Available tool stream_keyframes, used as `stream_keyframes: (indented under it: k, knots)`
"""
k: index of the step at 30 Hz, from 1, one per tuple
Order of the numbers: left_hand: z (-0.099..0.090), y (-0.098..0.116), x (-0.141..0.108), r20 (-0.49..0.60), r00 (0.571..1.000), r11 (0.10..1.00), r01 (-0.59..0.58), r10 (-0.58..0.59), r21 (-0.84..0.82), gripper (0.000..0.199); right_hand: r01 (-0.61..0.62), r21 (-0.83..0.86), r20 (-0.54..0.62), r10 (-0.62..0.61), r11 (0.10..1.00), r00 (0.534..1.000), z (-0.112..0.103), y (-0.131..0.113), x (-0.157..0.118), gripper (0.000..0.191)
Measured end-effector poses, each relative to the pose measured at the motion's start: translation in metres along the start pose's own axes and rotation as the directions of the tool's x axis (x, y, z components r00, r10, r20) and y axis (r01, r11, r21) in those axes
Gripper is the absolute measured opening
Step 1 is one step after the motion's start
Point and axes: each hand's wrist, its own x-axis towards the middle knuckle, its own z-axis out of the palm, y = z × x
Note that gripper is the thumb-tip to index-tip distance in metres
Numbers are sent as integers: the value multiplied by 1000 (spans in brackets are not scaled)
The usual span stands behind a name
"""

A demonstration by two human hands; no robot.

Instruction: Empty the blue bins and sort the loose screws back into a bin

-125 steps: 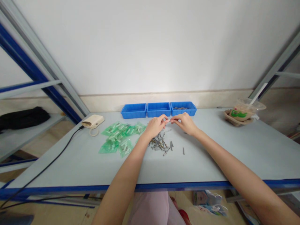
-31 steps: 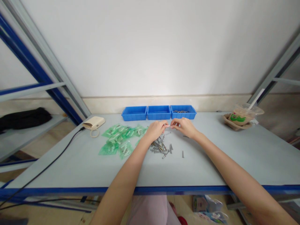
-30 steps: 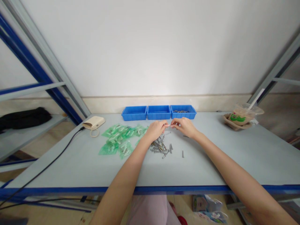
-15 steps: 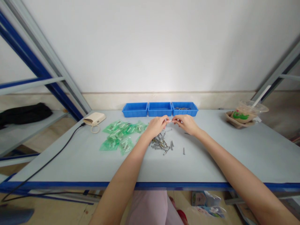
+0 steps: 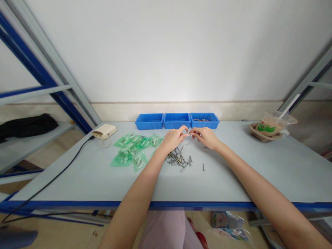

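Observation:
Fingertips nearly meet in front of the middle and right blue bins. My left hand is closed in a pinch at a small object between the hands, too small to name. My right hand pinches at the same spot from the right. Below and between them lies a loose pile of metal screws, partly hidden by my left hand and wrist. A single screw lies apart to the right. Green plastic packets with small pieces inside are spread left of my left forearm.
Three blue bins stand along the wall: left bin, middle bin, right bin with screws in it. A cream device with a black cable sits left; a drink cup in a brown tray stands right.
Both hands stay at nearly the same place. The fingers have shifted slightly, and a small metallic glint now shows between the fingertips.

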Motion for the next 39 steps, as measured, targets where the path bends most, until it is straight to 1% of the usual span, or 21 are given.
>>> stream_keyframes:
  k: [3, 7, 11, 16, 18, 21, 22, 24, 25, 28, 31, 34, 36, 39]
  knots:
    - [0, 0, 0, 6, 1000, 1000, -17, 17, 14, 17, 7, -10, 17, -6, 1000, 1000, 0, -1, 0, 27]
    - [0, 0, 1, 9, 1000, 1000, 10, -10, 25, 25, 14, -13, 11, -14, 1000, 1000, 0, -1, 0, 21]
    - [-1, 2, 1, 12, 999, 999, 33, -33, 9, 23, -9, -26, 4, 9, 1000, 1000, 0, -1, 0, 16]
    - [-4, 4, 0, 33, 999, 1000, 13, -14, 10, 20, -11, -37, 19, 12, 999, 1000, 0, -2, -1, 22]
    - [-5, 4, 0, 37, 999, 1000, 15, -16, 23, 24, 2, -18, 17, -2, 1000, 1000, 0, -3, -1, 21]
    - [-6, 6, 0, 30, 999, 999, 9, -10, 35, 32, 16, 11, 5, -16, 1000, 1000, 0, -3, -1, 25]
    - [-6, 6, 0, 26, 1000, 999, 11, -12, 38, 33, 16, 6, 4, -16, 1000, 1000, 0, -3, -1, 22]
    - [-5, 6, 0, 19, 1000, 999, 23, -24, 35, 30, 8, -17, 3, -8, 1000, 1000, -1, -3, -1, 15]
    - [-4, 6, 0, 17, 999, 999, 28, -28, 31, 27, 3, -26, 5, -3, 1000, 1000, -1, -3, -1, 15]
    - [-3, 4, 1, 17, 1000, 999, 21, -21, 28, 23, -6, -32, 15, 6, 999, 1000, -1, -3, -1, 17]
    - [-4, 4, 1, 12, 1000, 999, 21, -21, 37, 28, 6, -19, 24, -6, 1000, 1000, 0, -3, 0, 17]
    - [-5, 6, 1, 18, 999, 999, 46, -46, 23, 31, 14, -25, 16, -14, 1000, 1000, 0, -2, -1, 16]
    - [-5, 7, 0, 12, 998, 998, 59, -59, 5, 27, 12, -36, 11, -11, 999, 1000, -1, -2, -1, 15]
    - [-6, 8, 0, -1, 999, 999, 49, -49, -14, 23, 4, -50, 24, -3, 999, 1000, -3, -4, -1, 21]
